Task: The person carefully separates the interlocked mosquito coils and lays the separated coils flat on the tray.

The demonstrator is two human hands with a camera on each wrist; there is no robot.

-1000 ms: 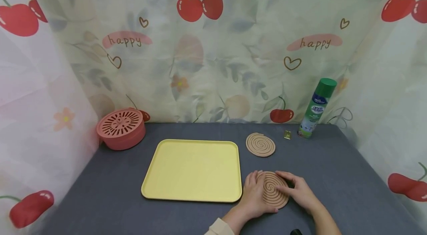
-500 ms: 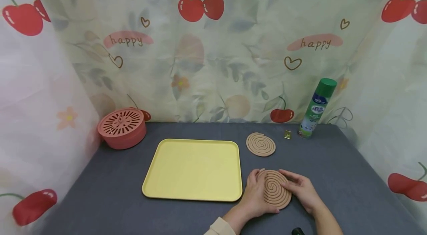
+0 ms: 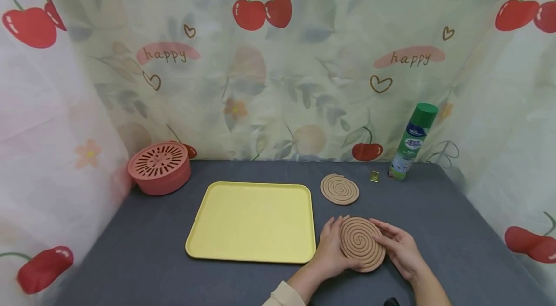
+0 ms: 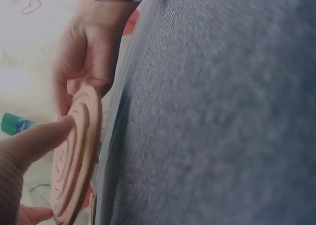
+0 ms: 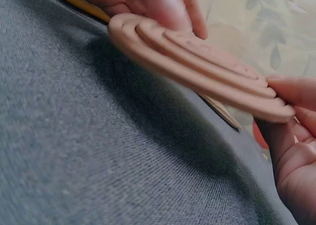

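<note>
A tan spiral mosquito coil (image 3: 362, 244) is held between both hands above the dark table, its shadow falling on the cloth below in the right wrist view. My left hand (image 3: 331, 251) grips its left edge, thumb on the face of the coil (image 4: 74, 156). On the opposite side, my right hand (image 3: 405, 252) pinches the edge between thumb and fingers. Seen from the right wrist, the coil (image 5: 197, 67) is tilted, with grooves between its rings. A second mosquito coil (image 3: 340, 189) lies flat on the table just behind.
Left of the hands lies a yellow tray (image 3: 252, 221). A round pink box with a slotted lid (image 3: 159, 167) stands at the back left. Toward the back right are a small gold metal piece (image 3: 374, 176) and a green spray can (image 3: 412, 142). A patterned curtain (image 3: 278, 103) surrounds the table.
Both hands have raised the mosquito coil off the table and shifted it slightly right and away from me. The second coil and the tray stay in place.
</note>
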